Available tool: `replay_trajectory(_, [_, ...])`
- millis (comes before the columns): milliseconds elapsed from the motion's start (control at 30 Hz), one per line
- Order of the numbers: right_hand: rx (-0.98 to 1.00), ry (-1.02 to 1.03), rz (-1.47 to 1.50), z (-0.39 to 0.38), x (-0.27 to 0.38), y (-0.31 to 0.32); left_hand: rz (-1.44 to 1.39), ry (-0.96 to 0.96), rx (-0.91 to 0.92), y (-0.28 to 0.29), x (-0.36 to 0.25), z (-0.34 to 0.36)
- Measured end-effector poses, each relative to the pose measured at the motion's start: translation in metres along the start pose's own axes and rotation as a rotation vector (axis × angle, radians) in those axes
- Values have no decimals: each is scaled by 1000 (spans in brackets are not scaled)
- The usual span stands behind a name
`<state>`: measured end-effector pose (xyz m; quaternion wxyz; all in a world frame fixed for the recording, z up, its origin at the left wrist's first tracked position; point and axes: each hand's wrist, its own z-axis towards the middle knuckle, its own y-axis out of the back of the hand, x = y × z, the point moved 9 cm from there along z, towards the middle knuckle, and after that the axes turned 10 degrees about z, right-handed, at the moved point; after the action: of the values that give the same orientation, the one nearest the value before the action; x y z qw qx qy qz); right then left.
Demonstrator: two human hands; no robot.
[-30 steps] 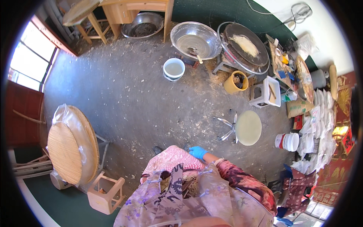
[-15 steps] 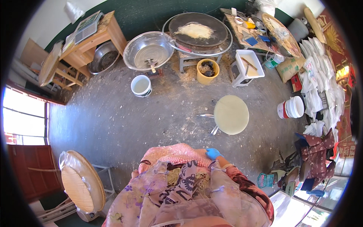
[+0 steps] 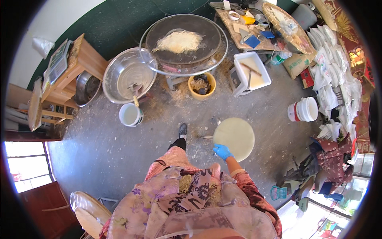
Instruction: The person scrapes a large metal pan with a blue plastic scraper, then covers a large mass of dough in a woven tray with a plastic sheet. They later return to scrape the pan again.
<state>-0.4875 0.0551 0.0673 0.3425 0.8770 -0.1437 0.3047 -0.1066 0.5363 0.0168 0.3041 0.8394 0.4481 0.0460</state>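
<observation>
My right hand, in a blue glove, hangs by the left edge of a round, pale-topped stool, overlapping its rim in view. Its fingers look curled together with nothing visible in them; whether it touches the seat I cannot tell. My left hand is out of sight. Ahead, a thin pale sheet of batter lies on a round dark griddle, encircled by a metal ring. Left of that, a large steel basin holds pale batter and a tool with a wooden handle.
A white bucket and a yellow bucket stand before the basin and griddle. Sticks rest in a white tub. A cluttered work table, stacked white pails and a wooden desk line the sides.
My body has moved forward toward the griddle, and the view has turned slightly right. A shoe now shows ahead of me. My right hand has come from my lap area to beside the stool.
</observation>
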Motion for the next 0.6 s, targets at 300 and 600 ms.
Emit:
replay_trajectory(300, [-91, -275, 283, 108, 44, 148, -431, -118, -307, 237, -211, 135])
replay_trajectory(600, [-389, -180, 103, 338, 25, 408, -301, 92, -215, 276, -291, 167])
